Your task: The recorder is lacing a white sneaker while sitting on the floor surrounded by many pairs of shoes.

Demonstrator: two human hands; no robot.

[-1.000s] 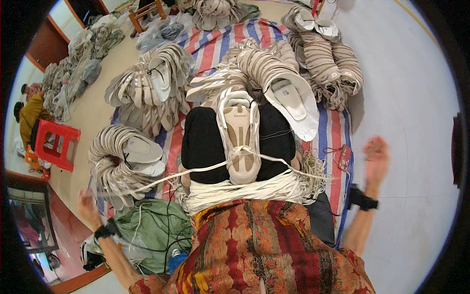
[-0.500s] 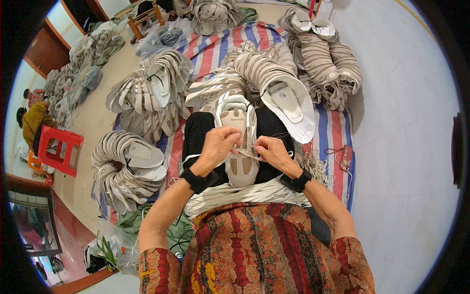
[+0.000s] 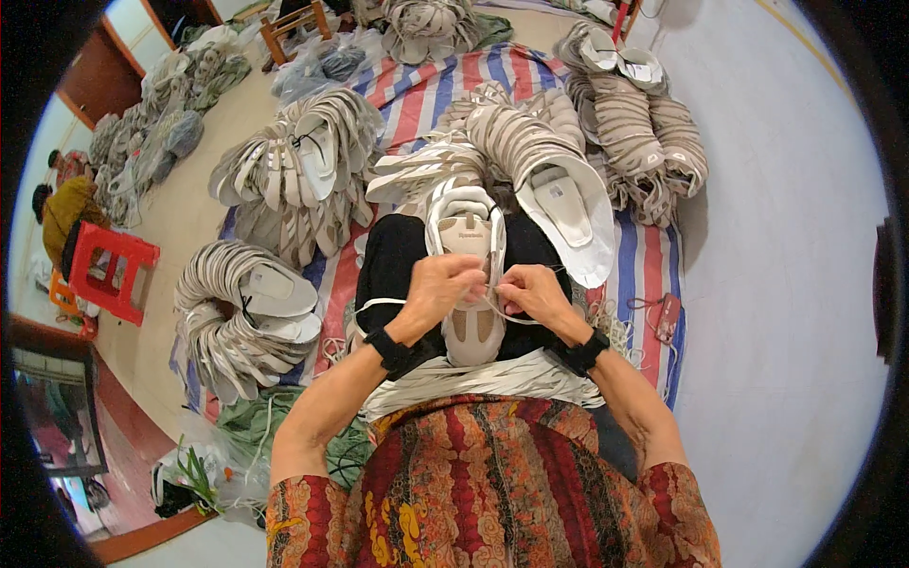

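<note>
From the head camera, a pale beige and white shoe upper with a white rim (image 3: 471,275) lies on a black cloth-covered lap (image 3: 398,270), its long axis running straight away from the person, toe end far and the near end towards the patterned red and orange dress (image 3: 492,492). Both hands meet over its middle. The left hand (image 3: 443,287) is curled, fingers pressed together on the upper's left side; the right hand (image 3: 532,289) pinches a thin white lace or cord (image 3: 507,314) that loops down across the upper. The two hands are about equally near, nearly touching one another. A flat bundle of white straps (image 3: 473,377) lies across the lap's near edge. Round about on the striped red, white and blue mat (image 3: 653,275) stand fanned stacks of grey-white soles (image 3: 237,312). A red plastic stool (image 3: 104,270) stands at the far left.
</note>
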